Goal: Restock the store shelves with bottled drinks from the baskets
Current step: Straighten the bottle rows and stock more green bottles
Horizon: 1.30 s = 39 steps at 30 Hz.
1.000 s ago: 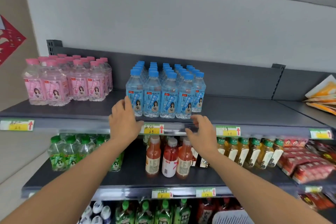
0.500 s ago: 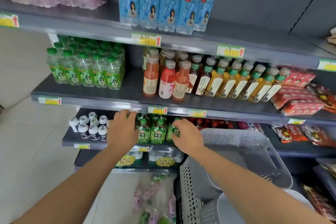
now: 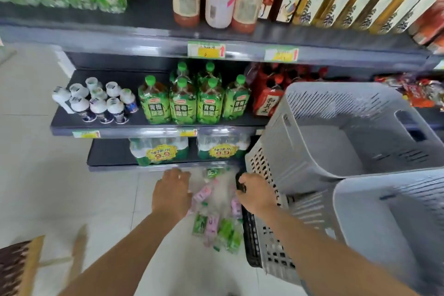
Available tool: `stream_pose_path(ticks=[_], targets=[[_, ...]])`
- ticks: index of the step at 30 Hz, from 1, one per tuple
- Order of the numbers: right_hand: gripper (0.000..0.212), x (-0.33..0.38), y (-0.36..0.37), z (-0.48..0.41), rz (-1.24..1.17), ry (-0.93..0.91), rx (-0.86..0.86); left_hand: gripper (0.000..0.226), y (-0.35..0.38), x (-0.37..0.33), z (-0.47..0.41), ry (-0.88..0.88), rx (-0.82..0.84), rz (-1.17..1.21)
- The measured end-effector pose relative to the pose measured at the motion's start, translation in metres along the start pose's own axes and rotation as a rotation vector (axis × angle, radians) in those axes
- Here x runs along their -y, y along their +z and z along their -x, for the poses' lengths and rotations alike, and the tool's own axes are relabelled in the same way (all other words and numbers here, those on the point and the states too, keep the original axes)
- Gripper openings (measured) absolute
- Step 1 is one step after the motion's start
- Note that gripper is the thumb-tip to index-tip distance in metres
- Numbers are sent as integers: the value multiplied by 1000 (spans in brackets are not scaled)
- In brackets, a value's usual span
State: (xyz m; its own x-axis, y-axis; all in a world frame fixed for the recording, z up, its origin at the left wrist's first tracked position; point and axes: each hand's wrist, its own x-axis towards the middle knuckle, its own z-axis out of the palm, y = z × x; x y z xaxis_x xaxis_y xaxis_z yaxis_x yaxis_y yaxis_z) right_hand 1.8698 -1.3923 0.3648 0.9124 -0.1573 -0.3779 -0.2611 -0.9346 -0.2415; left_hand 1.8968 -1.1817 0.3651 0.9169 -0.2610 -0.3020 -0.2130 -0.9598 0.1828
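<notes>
While both arms reach down, the left hand (image 3: 171, 193) hovers spread over blurred pink- and green-labelled clear plastic bottles (image 3: 213, 214) on the floor. The right hand (image 3: 255, 196) curls beside them; its grip cannot be told. Grey slotted plastic baskets (image 3: 336, 127) stand right.

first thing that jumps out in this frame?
Both hands, left hand and right hand, reach down to a blurred pile of pink and green bottles low by the floor. At right, stacked grey baskets look empty, beside green-capped tea bottles on the shelf.
</notes>
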Motion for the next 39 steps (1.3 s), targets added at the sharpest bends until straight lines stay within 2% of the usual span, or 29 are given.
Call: stream_pose_path(ticks=[6, 9, 11, 14, 21, 24, 28, 31, 36, 39], targets=[[24, -37, 127, -42, -28, 16, 60, 49, 123, 9, -29, -5, 44, 1], [7, -56, 188, -64, -11, -5, 78, 47, 192, 14, -44, -10, 82, -21], [15, -68, 230, -80, -8, -11, 89, 48, 238, 19, -56, -6, 99, -27], [9, -84, 291, -105, 25, -53, 137, 52, 306, 27, -72, -11, 136, -24], [22, -111, 405, -153, 105, -162, 281, 46, 434, 47, -101, -37, 287, -60], [32, -114, 433, -169, 292, -315, 319, 47, 467, 53, -113, -60, 360, -56], [64, -114, 462, -180, 500, -505, 368, 48, 496, 56, -127, -109, 420, 5], [74, -116, 466, -184, 540, -559, 344, 53, 513, 54, -138, -187, 467, 179], [40, -118, 480, -186, 749, -586, 232, 74, 527, 48, -148, -333, 490, 412], [39, -117, 494, -191, 776, -613, 263, 72, 533, 51, -147, -367, 500, 483]])
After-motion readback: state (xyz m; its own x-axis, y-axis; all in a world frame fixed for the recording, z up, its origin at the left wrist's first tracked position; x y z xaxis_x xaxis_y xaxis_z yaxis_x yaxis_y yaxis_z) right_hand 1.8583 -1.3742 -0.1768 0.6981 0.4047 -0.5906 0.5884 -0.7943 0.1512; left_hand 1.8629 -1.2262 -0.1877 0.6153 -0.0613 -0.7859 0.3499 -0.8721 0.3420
